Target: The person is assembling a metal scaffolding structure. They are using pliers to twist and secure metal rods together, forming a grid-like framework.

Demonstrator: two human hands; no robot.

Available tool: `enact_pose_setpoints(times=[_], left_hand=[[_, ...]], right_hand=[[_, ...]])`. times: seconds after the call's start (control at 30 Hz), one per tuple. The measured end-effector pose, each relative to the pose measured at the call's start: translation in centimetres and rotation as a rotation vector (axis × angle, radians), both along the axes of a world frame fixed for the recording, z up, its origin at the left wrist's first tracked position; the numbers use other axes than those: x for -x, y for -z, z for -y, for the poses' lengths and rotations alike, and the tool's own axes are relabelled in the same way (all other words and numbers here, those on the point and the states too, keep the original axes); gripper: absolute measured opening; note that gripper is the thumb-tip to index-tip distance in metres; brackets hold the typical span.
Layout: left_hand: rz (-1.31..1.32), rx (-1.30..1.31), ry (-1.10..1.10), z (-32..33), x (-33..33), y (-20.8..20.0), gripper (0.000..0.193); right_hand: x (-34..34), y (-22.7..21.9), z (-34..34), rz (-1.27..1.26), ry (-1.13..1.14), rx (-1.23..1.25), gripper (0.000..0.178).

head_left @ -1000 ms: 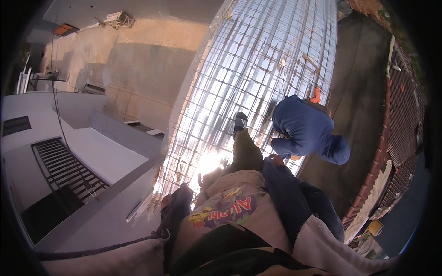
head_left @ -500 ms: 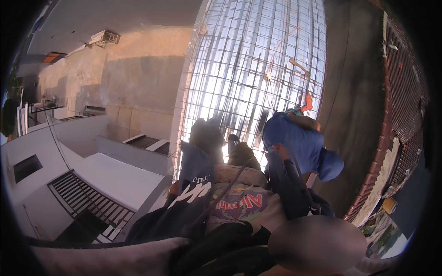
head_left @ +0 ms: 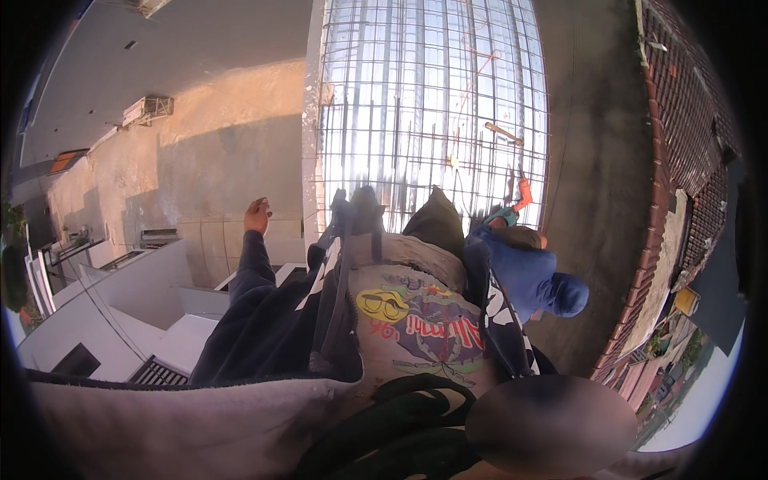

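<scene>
My left hand (head_left: 257,216) reaches out to the left in a dark sleeve, beyond the edge of the metal deck. Its fingers are loosely bent and apart, with nothing visible in them. Nearest to it in the picture is the tan wall-side surface far below. My right hand does not show; the right side of my open dark jacket (head_left: 498,308) hangs where that arm was. Under my feet lies a grid of steel reinforcing bars (head_left: 400,104) over shiny metal decking. I wear a printed light shirt (head_left: 424,320) and dark trousers.
A co-worker in a blue hooded top (head_left: 520,272) bends low at my right, beside an orange object (head_left: 524,194). A piece of wood (head_left: 504,134) lies on the bars. A tiled roof (head_left: 704,96) runs along the far right; white buildings (head_left: 152,296) stand lower left.
My left arm has swung out to the left, away from my body. My right hand has gone out of sight. The view has shifted, and the jacket hangs more open over the shirt.
</scene>
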State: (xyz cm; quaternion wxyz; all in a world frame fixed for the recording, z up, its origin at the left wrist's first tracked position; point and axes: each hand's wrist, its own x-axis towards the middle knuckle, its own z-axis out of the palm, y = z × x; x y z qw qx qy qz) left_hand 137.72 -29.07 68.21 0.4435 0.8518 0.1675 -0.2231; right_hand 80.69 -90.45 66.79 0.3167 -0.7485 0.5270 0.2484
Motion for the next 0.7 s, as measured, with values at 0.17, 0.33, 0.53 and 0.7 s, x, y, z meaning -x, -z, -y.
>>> enact_pose_setpoints(times=[0.17,0.33,0.53,0.7], left_hand=[[0.145,0.175,0.215,18.8,-17.7,-8.2,0.037],[0.083,-0.135,0.680,28.5,-22.8,-8.5,0.039],[-0.046,-0.219,0.571,31.5,-23.6,-0.1,0.051],[-0.388,-0.409,0.722,37.3,-27.0,3.1,0.048]], right_hand=[[-11.5,0.5,0.7,0.104,0.126,-0.113,0.038],[-24.5,3.8,7.0,0.165,0.146,-0.177,0.037],[-37.2,6.2,22.2,0.179,0.132,-0.150,0.036],[-46.9,1.8,41.7,0.186,0.153,0.105,0.036]])
